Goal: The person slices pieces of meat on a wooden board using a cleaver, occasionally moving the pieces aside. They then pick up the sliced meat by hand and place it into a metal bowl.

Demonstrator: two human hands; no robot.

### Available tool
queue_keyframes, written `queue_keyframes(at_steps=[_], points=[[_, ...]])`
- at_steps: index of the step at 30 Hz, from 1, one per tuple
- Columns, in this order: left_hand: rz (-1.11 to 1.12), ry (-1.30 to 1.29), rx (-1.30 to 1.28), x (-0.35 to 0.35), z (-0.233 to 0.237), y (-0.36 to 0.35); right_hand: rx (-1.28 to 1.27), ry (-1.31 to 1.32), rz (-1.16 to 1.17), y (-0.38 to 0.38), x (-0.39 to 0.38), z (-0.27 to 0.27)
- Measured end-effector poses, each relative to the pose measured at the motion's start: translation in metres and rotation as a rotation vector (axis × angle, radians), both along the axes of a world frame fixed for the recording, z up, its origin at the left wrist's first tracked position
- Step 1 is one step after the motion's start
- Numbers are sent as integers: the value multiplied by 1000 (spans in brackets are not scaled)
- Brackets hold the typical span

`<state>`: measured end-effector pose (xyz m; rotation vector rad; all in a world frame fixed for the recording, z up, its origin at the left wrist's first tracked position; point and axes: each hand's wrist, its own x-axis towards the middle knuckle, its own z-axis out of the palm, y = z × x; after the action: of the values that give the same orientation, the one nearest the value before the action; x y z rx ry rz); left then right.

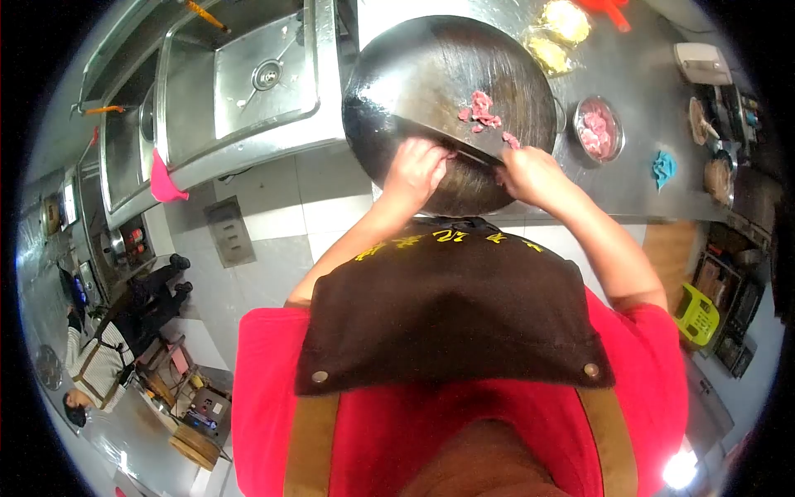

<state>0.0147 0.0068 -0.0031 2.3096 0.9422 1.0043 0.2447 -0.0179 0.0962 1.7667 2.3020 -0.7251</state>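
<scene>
A large round dark chopping board (389, 83) lies at the counter's edge in front of me. My right hand (532, 176) is closed around the handle of a cleaver (455, 142), whose wide blade slants across the board to the left. Beside the blade, my left hand (416, 172) has its fingers curled down on the board. A bit of pink shows at its fingertips, but what it holds is mostly hidden. Cut pieces of raw meat (482, 109) lie just beyond the blade, and a small piece of meat (511, 140) sits near my right hand.
Right of the board stands a metal bowl (598, 130) of raw meat, with a blue cloth (663, 169) farther along. Yellowish bagged food (566, 22) sits behind. Steel sinks (267, 74) are on the left, a pink cloth (166, 179) over their edge. Another person (103, 364) stands lower left.
</scene>
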Motion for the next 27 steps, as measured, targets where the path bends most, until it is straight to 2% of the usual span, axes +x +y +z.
queue_keyframes(at_steps=[1,2,3,6,10,13,17,19,22,24,26,27], points=[[-8,-2,-3,-1,-1,0,82,38,0,10,-12,-23],[-14,-5,-4,-1,-1,1,15,6,-29,26,-36,-19],[-21,-4,25,1,7,2,87,57,12,34,-45,-22],[-32,-90,27,0,15,-1,206,141,-133,37,-43,-27],[32,-65,45,-1,10,-4,151,42,-188,4,-1,6],[38,-2,20,-1,10,-5,15,8,-116,-21,18,37],[14,17,-12,-1,8,-3,-26,-14,-57,-25,20,23],[9,3,-24,-2,9,-2,-40,-58,-61,-7,-3,8],[-6,-28,-15,1,11,-1,54,47,-79,39,-47,-19],[-16,-39,-4,-2,15,-2,-5,90,-58,56,-56,-1],[22,-87,36,-2,10,-1,160,156,-142,34,-34,-13],[40,-107,41,-4,7,-6,112,117,-170,22,-25,1]])
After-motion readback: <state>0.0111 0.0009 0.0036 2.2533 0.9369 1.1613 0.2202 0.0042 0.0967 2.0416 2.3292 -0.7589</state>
